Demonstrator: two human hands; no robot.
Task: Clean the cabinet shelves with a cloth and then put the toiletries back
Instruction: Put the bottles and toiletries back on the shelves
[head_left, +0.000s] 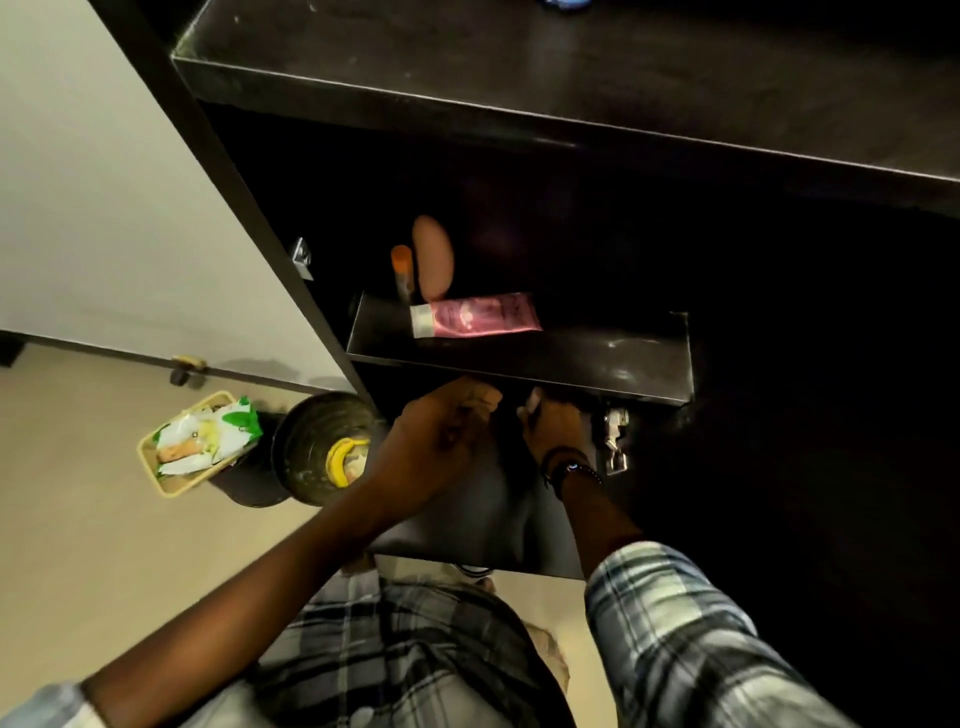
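Left hand (441, 431) curls loosely under the dark shelf (597, 358), grasping nothing visible; at its three o'clock, right hand (553, 428) pinches something white; pink tube (475, 315) lies on the shelf at twelve.

— What are we seeing resting on the small dark shelf (597, 358)?
— We are seeing a pink tube (475, 315) lying on its side near the left end, with an orange-capped bottle (401, 270) and a tan rounded container (432, 258) standing just behind it.
— And the wide upper shelf (519, 88)?
— We are finding it mostly bare.
— The floor (88, 545)?
— We are noticing a yellow basket (179, 486) of packets sitting beside a round bin (311, 447).
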